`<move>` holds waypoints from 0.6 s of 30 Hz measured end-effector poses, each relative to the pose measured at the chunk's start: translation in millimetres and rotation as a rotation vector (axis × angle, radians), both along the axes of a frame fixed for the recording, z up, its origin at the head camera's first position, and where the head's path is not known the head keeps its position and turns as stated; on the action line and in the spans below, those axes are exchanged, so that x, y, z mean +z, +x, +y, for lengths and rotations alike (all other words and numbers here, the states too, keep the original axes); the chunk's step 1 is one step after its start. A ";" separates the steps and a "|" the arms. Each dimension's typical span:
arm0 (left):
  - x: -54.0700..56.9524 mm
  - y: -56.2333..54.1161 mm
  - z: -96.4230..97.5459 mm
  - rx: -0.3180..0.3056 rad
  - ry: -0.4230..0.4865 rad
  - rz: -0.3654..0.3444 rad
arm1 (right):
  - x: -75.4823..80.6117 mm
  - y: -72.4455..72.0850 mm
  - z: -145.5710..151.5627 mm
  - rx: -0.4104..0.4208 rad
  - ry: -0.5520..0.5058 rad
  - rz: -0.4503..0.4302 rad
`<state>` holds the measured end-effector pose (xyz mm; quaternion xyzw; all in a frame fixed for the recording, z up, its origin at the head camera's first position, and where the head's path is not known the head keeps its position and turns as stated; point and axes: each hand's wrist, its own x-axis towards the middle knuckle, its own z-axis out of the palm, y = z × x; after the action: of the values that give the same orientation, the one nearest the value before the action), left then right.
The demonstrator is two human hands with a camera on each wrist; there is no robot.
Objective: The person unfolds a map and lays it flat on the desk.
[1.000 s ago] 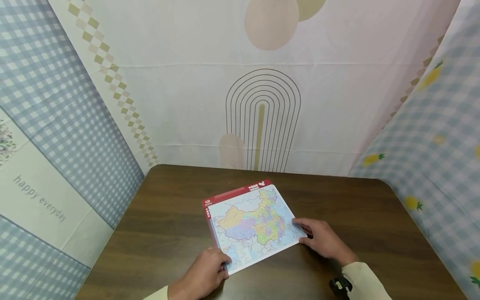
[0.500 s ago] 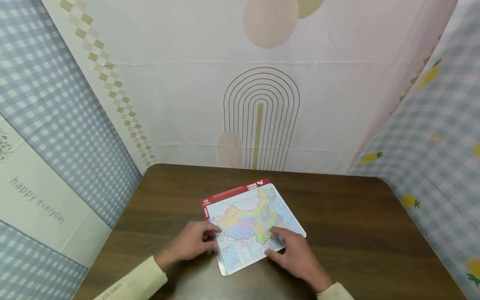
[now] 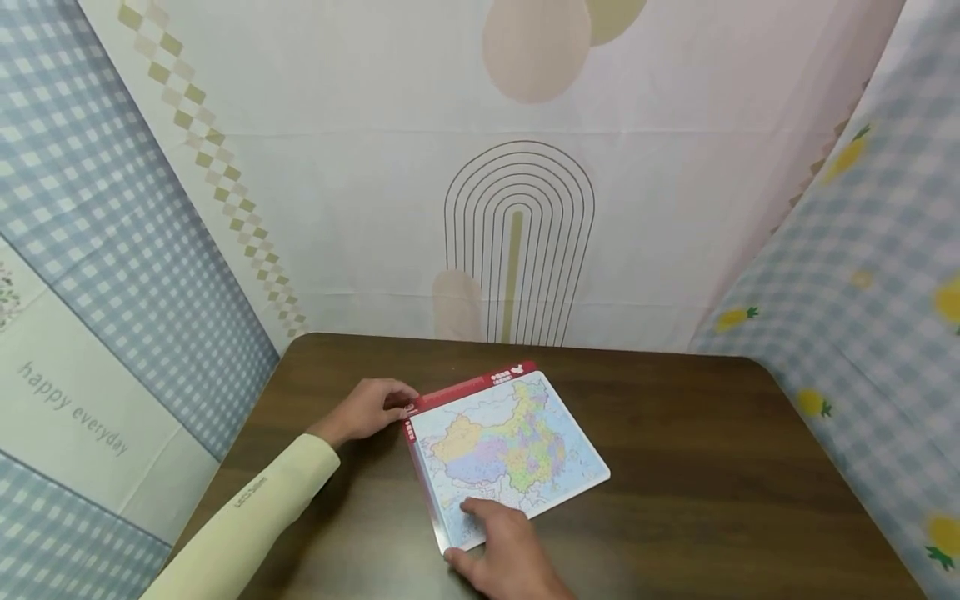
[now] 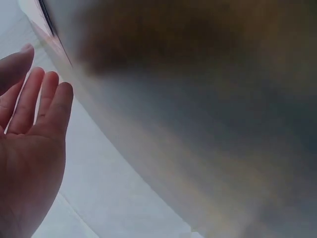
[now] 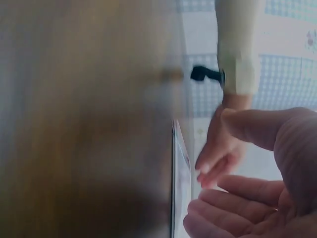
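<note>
A thin map board (image 3: 495, 442) with a colourful map of China and a red border along its top and left lies askew on the brown table. The left hand (image 3: 369, 408) is at the board's upper left corner, fingertips and thumb right by the red border; in the left wrist view its fingers look relaxed. Over the lower left corner reaches the right hand (image 3: 504, 546), its index finger above the printed map and its thumb by the corner. The right wrist view has the board (image 5: 181, 198) edge-on beside the right hand's loosely bent, parted fingers.
The brown table (image 3: 697, 467) extends around the board on all sides. Behind it hangs a white patterned cloth (image 3: 360, 208), with blue checked cloths (image 3: 847, 275) at either side. A dark band (image 5: 205, 74) sits on the left wrist.
The left hand has moved up the board's left edge from the bottom corner to the top corner. The right hand has left the right edge and slid left to the lower left corner.
</note>
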<state>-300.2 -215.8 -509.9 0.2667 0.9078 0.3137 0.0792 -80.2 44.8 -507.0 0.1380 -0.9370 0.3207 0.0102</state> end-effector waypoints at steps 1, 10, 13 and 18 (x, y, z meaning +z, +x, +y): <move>0.0 -3.9 0.6 -0.010 -0.014 0.004 | -0.3 0.3 -3.8 0.002 0.002 0.006; -4.4 -11.5 0.7 -0.062 -0.132 0.028 | -1.8 -1.0 -20.0 -0.034 0.025 -0.057; -5.2 -10.5 0.3 -0.072 -0.146 0.043 | -3.3 -0.7 -20.7 -0.038 0.027 -0.052; -5.8 -6.8 0.1 -0.075 -0.162 0.069 | -5.2 0.5 -21.5 -0.039 0.038 -0.034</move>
<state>-307.0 -215.6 -515.7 0.3039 0.9218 0.2266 0.0811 -79.7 23.4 -512.2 0.1145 -0.9455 0.3048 -0.0023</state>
